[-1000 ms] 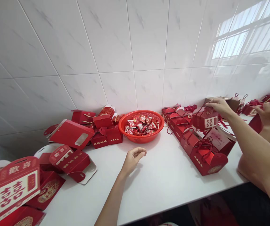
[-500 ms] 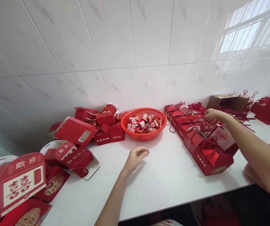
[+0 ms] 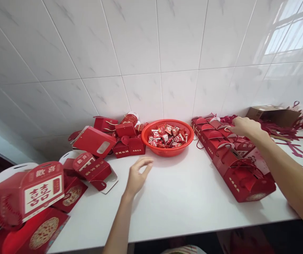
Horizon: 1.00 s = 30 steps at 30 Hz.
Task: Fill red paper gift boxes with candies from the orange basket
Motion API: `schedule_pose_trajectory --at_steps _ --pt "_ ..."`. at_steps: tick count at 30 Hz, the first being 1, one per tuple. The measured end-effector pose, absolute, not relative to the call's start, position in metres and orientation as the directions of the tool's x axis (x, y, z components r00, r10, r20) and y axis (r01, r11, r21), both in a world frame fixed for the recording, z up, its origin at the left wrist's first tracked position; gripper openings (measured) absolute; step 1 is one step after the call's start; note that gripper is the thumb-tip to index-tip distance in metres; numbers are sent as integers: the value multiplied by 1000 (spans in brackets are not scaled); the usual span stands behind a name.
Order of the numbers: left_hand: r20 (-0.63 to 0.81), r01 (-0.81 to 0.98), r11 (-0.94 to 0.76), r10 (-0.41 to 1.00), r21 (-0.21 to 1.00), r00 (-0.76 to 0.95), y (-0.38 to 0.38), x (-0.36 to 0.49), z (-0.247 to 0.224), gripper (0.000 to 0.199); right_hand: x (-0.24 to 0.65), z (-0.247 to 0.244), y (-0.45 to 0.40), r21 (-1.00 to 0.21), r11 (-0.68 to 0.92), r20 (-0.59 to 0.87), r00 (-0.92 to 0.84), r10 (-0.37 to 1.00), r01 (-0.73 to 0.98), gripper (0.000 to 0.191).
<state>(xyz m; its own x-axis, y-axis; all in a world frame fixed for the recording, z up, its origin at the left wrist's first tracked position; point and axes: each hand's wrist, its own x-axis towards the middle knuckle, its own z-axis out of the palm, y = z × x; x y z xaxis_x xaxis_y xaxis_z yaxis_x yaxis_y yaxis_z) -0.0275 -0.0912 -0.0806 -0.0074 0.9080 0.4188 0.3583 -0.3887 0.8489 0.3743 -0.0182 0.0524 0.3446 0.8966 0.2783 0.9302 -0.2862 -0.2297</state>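
Note:
Above the white table (image 3: 164,201), my left hand (image 3: 138,176) has thumb and fingers apart, with nothing in it, just in front of the red basket (image 3: 167,151) of wrapped candies (image 3: 167,135). My right hand (image 3: 245,127) reaches over the far part of the row of red gift boxes (image 3: 225,162) on the right. Its fingertips point down near the cord handles; whether they hold anything is too small to tell.
Red boxes (image 3: 44,197) are piled at the left, with more red boxes (image 3: 130,144) beside the basket. A brown carton (image 3: 273,114) and dark red ribbons (image 3: 280,132) lie at the back right. A tiled wall (image 3: 140,42) stands behind.
The view has shifted left. My left hand has moved left and its thumb and fingers have spread apart. My right hand remains over the boxes. The other person's hand at the far right is out of view.

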Motion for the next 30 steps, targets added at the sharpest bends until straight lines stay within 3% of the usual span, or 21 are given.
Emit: schedule_pose_trajectory --at_steps 3,5,9,13,22,30 --pt "643 633 -397 736 665 -213 -100 -64 -64 20 331 61 -49 -114 -143 204 164 965 983 16" --pt "702 789 -233 637 569 -318 -104 -88 -58 24 302 59 -75 -111 27 204 -4 979 993 22" --pt "590 842 136 655 522 -472 -106 -120 -62 61 258 38 -120 -189 392 265 -338 903 900 26" --pt "424 795 292 720 532 -549 -99 -135 -80 62 234 14 -135 -296 497 145 -476 867 815 31" --pt "521 876 18 798 483 -303 -95 -108 -105 42 203 -29 -117 -431 476 16 -521 853 767 25" --pt "501 824 -206 859 529 -107 -115 -45 -105 40 169 -82 -85 -555 551 96 -610 787 623 37"
